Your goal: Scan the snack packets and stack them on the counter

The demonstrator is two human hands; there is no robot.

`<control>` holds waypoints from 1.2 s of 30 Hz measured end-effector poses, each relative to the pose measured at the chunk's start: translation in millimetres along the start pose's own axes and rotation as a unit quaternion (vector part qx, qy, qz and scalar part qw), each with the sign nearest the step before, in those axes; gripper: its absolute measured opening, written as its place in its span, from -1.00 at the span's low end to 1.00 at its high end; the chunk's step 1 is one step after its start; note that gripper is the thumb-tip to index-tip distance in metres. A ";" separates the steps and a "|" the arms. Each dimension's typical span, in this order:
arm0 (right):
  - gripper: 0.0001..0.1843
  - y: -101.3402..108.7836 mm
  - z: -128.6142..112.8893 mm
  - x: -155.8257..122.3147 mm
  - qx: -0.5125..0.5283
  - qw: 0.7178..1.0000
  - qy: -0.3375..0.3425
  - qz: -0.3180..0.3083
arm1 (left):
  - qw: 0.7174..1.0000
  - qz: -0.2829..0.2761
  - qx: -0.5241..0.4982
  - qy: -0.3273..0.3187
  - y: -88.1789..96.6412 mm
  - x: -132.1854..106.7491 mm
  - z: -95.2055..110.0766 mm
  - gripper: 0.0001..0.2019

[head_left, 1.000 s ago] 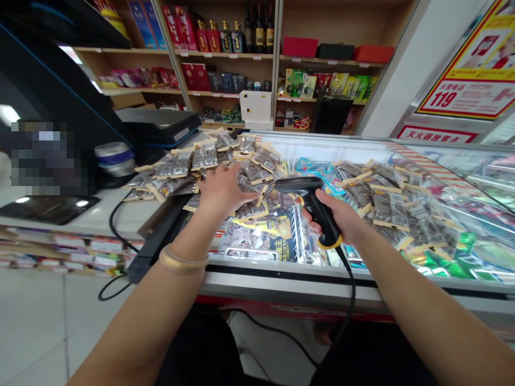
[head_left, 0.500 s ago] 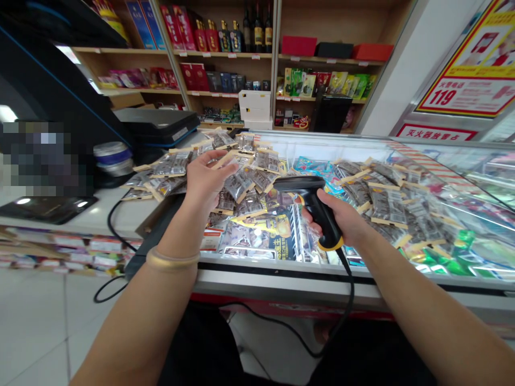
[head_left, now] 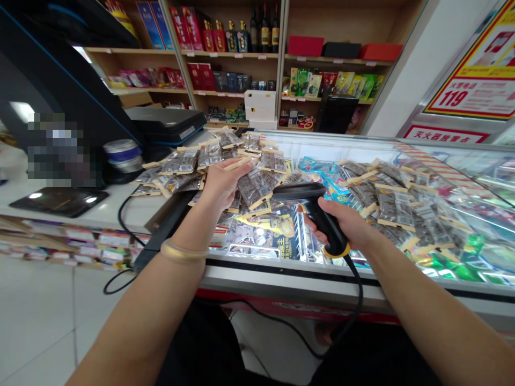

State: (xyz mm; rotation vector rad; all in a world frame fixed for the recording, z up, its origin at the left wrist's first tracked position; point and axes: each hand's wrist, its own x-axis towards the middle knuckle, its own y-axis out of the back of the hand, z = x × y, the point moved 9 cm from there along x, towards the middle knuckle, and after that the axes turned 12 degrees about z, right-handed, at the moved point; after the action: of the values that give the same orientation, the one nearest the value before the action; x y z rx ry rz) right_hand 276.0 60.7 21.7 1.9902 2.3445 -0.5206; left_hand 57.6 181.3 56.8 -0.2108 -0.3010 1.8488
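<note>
My left hand (head_left: 222, 184) is closed on a clear snack packet (head_left: 252, 187) with a tan header strip, lifted a little above the pile of like packets (head_left: 189, 163) on the freezer's glass lid. My right hand (head_left: 348, 224) grips the black barcode scanner (head_left: 314, 206) by its yellow-ended handle. The scanner's head points left at the held packet, a short way from it. A black cable runs down from the handle. More of the same packets (head_left: 398, 206) lie heaped to the right of the scanner.
The glass-topped chest freezer (head_left: 306, 279) runs across in front of me, full of coloured packs. To the left stand a black till screen (head_left: 48, 91), a receipt printer (head_left: 164, 124) and a round tin (head_left: 120, 155) on a white counter. Shelves of bottles and boxes line the back wall.
My left hand, flat on the pile a second ago, picked up one packet and turned it toward the scanner. My right hand with the scanner has stayed almost in place.
</note>
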 end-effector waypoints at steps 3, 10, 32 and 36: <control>-0.30 -1.0 0.2 -0.9 0.000 1.000 0.000 -0.007 | 1.000 0.000 0.008 -0.006 1.2 1.3 -0.4 -0.46; -0.29 -2.5 -1.0 -3.1 0.002 1.000 0.003 -0.017 | 0.999 0.019 0.045 -0.021 4.8 -0.9 -0.2 -0.46; -0.46 65.9 -49.6 -30.5 0.090 0.987 0.106 0.083 | 0.998 -0.062 0.020 0.021 -91.6 -33.2 4.8 -0.64; -0.49 127.4 -67.1 -59.8 0.105 0.967 0.156 0.170 | 0.991 -0.119 0.014 0.051 -171.1 -57.0 -22.5 -0.78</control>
State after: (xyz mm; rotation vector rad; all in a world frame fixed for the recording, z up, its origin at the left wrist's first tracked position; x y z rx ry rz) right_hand 423.0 37.9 68.7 2.6780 2.0924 -0.4816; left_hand 236.6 176.1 88.3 -0.2390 -0.2186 1.5988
